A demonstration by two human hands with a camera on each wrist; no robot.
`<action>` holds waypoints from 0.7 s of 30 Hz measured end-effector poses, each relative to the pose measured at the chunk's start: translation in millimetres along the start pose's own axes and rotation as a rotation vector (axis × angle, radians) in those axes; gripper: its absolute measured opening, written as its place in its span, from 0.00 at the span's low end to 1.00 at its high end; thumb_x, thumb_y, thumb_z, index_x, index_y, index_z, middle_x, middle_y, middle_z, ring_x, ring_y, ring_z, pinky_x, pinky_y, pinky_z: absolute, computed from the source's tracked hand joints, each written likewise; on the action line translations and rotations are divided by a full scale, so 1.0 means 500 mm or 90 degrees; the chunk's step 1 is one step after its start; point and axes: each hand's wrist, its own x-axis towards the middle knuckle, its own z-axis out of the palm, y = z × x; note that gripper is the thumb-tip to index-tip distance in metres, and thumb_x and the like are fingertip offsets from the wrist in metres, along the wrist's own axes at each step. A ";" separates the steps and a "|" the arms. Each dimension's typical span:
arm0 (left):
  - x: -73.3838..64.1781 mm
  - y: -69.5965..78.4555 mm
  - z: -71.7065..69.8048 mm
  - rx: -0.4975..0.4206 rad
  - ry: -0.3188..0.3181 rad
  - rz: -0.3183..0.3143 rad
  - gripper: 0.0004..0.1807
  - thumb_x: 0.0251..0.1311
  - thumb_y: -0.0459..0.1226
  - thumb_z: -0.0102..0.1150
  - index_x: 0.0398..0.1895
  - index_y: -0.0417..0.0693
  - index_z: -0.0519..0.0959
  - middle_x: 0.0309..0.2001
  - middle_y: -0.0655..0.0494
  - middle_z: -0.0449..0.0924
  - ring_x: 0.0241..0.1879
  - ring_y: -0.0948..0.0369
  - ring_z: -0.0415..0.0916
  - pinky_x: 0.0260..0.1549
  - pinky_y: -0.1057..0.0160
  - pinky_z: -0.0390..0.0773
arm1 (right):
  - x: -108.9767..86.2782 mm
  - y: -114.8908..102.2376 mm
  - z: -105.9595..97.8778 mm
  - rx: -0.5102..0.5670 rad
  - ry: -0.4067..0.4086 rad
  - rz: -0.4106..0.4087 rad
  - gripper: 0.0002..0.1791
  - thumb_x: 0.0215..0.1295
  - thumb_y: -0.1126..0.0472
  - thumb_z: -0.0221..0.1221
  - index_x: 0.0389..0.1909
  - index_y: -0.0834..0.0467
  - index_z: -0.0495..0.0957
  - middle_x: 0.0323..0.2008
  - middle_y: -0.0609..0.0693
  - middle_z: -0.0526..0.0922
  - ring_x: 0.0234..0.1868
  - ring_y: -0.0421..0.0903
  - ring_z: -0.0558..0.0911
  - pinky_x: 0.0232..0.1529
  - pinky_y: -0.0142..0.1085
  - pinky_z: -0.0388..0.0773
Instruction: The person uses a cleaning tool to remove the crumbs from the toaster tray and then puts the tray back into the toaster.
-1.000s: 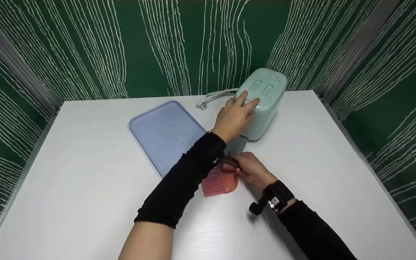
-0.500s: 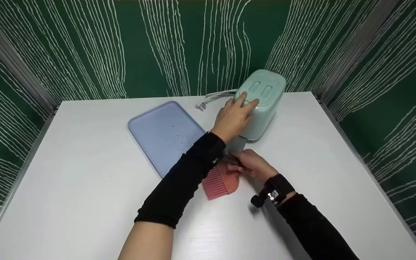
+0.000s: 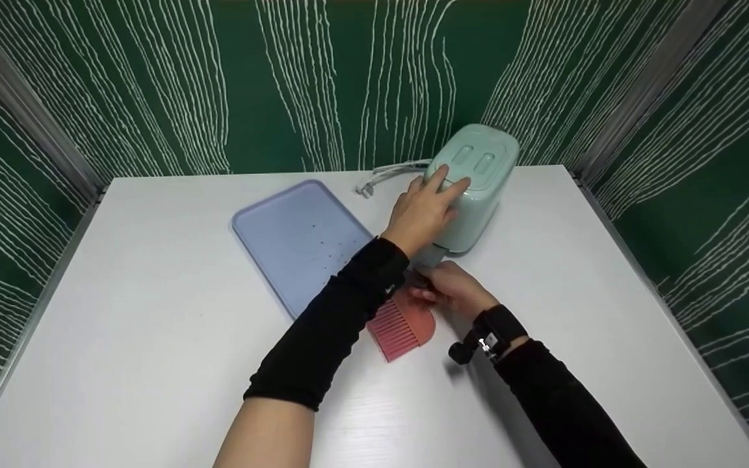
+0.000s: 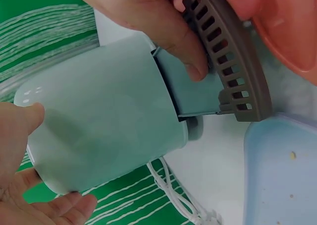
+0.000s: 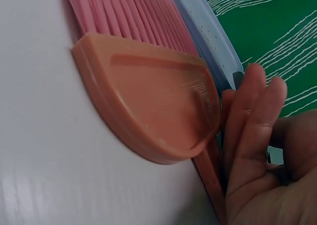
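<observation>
A pale green toaster [image 3: 469, 214] stands toward the back right of the table. My left hand [image 3: 417, 218] rests on its near end, with spread fingers over the top edge. From the toaster's lower end a grey-green crumb tray [image 4: 190, 88] sticks partly out, ending in a dark slotted handle [image 4: 233, 51]. My right hand [image 3: 458, 286] pinches this tray by the handle, its thumb on the tray's surface. A coral brush [image 3: 400, 322] with pink bristles hangs at the same hand; its handle [image 5: 213, 178] runs in beside the fingers, whose hold there is mostly hidden.
A blue-lilac tray [image 3: 296, 224] with dark crumbs on it lies left of the toaster, partly under my left arm. The white cord and plug [image 3: 366, 188] lie behind it on the white table [image 3: 153, 312]. Green patterned walls [image 3: 270, 97] stand around.
My right hand has moved slightly forward toward the toaster, and less of the crumb tray shows outside it. The brush has turned with that hand. The left hand keeps its place.
</observation>
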 end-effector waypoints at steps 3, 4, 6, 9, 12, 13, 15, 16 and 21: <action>0.000 0.000 -0.002 0.006 -0.001 0.001 0.30 0.82 0.48 0.56 0.83 0.69 0.65 0.86 0.49 0.56 0.76 0.40 0.69 0.65 0.43 0.79 | 0.002 -0.002 0.001 0.017 0.012 -0.004 0.15 0.86 0.58 0.50 0.43 0.65 0.79 0.23 0.46 0.85 0.23 0.36 0.84 0.33 0.29 0.84; 0.000 0.000 -0.002 0.010 -0.001 0.003 0.30 0.82 0.48 0.56 0.83 0.69 0.65 0.86 0.49 0.56 0.76 0.40 0.69 0.65 0.44 0.80 | 0.004 -0.002 0.001 0.023 0.014 -0.008 0.15 0.86 0.59 0.51 0.42 0.66 0.79 0.23 0.47 0.85 0.24 0.36 0.85 0.33 0.28 0.84; 0.000 0.000 -0.002 0.014 0.000 0.006 0.30 0.82 0.48 0.56 0.83 0.69 0.65 0.86 0.49 0.56 0.75 0.40 0.70 0.64 0.44 0.80 | 0.006 -0.001 0.002 0.020 0.020 -0.012 0.15 0.85 0.60 0.52 0.40 0.66 0.80 0.22 0.47 0.85 0.23 0.36 0.85 0.33 0.28 0.85; 0.000 0.000 -0.001 0.020 0.002 0.010 0.30 0.82 0.47 0.56 0.83 0.69 0.65 0.86 0.48 0.57 0.75 0.40 0.70 0.63 0.44 0.81 | 0.010 0.001 0.001 0.004 0.033 -0.015 0.17 0.85 0.59 0.52 0.35 0.64 0.80 0.19 0.46 0.84 0.19 0.35 0.83 0.30 0.28 0.85; -0.001 -0.001 0.001 0.019 0.008 0.011 0.30 0.81 0.47 0.57 0.83 0.69 0.66 0.85 0.48 0.58 0.75 0.40 0.71 0.62 0.44 0.82 | 0.014 0.003 -0.005 -0.021 0.045 -0.016 0.19 0.85 0.57 0.52 0.35 0.64 0.81 0.17 0.45 0.82 0.15 0.34 0.79 0.26 0.29 0.83; -0.002 -0.001 0.001 0.020 0.011 0.013 0.30 0.81 0.47 0.57 0.83 0.69 0.66 0.85 0.48 0.58 0.74 0.40 0.71 0.62 0.44 0.82 | 0.016 0.003 -0.008 -0.021 0.049 -0.017 0.19 0.85 0.57 0.52 0.35 0.65 0.82 0.16 0.45 0.82 0.15 0.33 0.78 0.25 0.30 0.82; -0.002 -0.002 0.003 0.020 0.020 0.017 0.30 0.81 0.47 0.58 0.82 0.68 0.67 0.85 0.47 0.59 0.74 0.40 0.72 0.61 0.44 0.82 | 0.018 0.002 -0.012 -0.025 0.062 -0.015 0.19 0.85 0.56 0.52 0.37 0.65 0.81 0.16 0.44 0.81 0.15 0.33 0.78 0.23 0.30 0.80; -0.002 -0.003 0.004 0.020 0.022 0.018 0.30 0.81 0.47 0.58 0.82 0.67 0.67 0.85 0.47 0.59 0.74 0.40 0.72 0.61 0.44 0.82 | 0.020 0.001 -0.014 -0.020 0.067 -0.015 0.18 0.85 0.56 0.51 0.38 0.65 0.81 0.16 0.44 0.81 0.15 0.34 0.78 0.23 0.30 0.80; -0.002 -0.003 0.005 0.022 0.025 0.022 0.30 0.81 0.47 0.58 0.82 0.67 0.67 0.85 0.47 0.59 0.74 0.39 0.72 0.60 0.44 0.83 | 0.023 -0.006 -0.011 -0.010 0.102 -0.022 0.16 0.85 0.58 0.51 0.38 0.63 0.78 0.16 0.44 0.80 0.17 0.36 0.81 0.23 0.29 0.81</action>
